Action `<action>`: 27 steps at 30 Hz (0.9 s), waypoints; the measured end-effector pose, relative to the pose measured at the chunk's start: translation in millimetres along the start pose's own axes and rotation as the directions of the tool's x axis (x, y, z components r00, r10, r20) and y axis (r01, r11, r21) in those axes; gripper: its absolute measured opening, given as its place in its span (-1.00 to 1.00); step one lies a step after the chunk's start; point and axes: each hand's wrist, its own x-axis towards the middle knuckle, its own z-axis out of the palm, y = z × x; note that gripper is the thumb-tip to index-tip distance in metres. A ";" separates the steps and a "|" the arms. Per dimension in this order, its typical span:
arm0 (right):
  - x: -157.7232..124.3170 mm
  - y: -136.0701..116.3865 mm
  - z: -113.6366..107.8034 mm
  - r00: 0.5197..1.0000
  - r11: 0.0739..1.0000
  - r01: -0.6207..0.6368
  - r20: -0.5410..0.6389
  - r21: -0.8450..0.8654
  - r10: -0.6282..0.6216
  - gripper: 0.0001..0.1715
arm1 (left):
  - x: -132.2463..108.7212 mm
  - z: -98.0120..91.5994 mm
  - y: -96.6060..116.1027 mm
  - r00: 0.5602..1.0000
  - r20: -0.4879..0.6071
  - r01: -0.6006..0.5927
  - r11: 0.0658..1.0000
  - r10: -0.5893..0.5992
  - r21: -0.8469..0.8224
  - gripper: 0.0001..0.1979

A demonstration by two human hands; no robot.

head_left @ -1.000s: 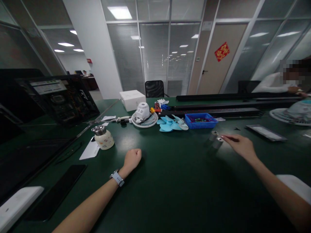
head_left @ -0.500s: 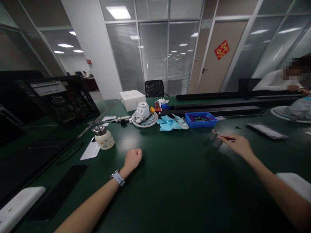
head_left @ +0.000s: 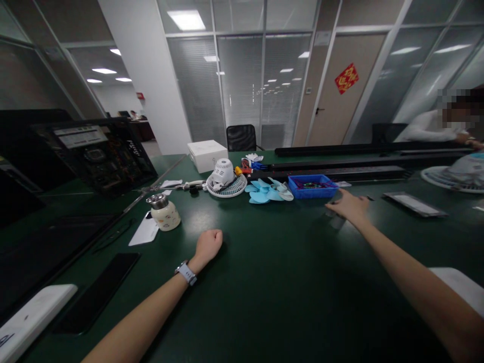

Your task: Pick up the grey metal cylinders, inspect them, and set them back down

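My left hand (head_left: 209, 244) is closed in a loose fist on the green table (head_left: 242, 287), with a watch (head_left: 185, 273) on its wrist. Nothing shows in its fingers. Farther right, my right hand (head_left: 351, 206) reaches forward, its fingers curled over a small grey cylinder (head_left: 331, 213). The hand covers most of the cylinder's top, and its exact kind is unclear. Beyond this hand is a blue tray (head_left: 313, 191) with small parts in it. Light blue fan blades (head_left: 264, 191) lie to the left of the tray.
A white fan base on its round grille (head_left: 227, 189) lies by a white box (head_left: 207, 155). At left are a cream bottle (head_left: 166, 216), a black phone (head_left: 100, 292) and an opened computer panel (head_left: 98, 154). Long black bars (head_left: 340, 174) cross the back. A person (head_left: 431, 126) sits far right.
My right hand has moved left and forward, from pinching beside the grey cylinder to curling over it. My left hand stays a fist in place. The view has shifted slightly.
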 end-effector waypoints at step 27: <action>-137.0 -177.7 44.6 0.739 0.468 0.367 0.054 0.804 -0.671 -0.31 | -1.0 -0.8 64.6 0.920 -0.201 -0.377 0.903 0.337 -0.209 -0.78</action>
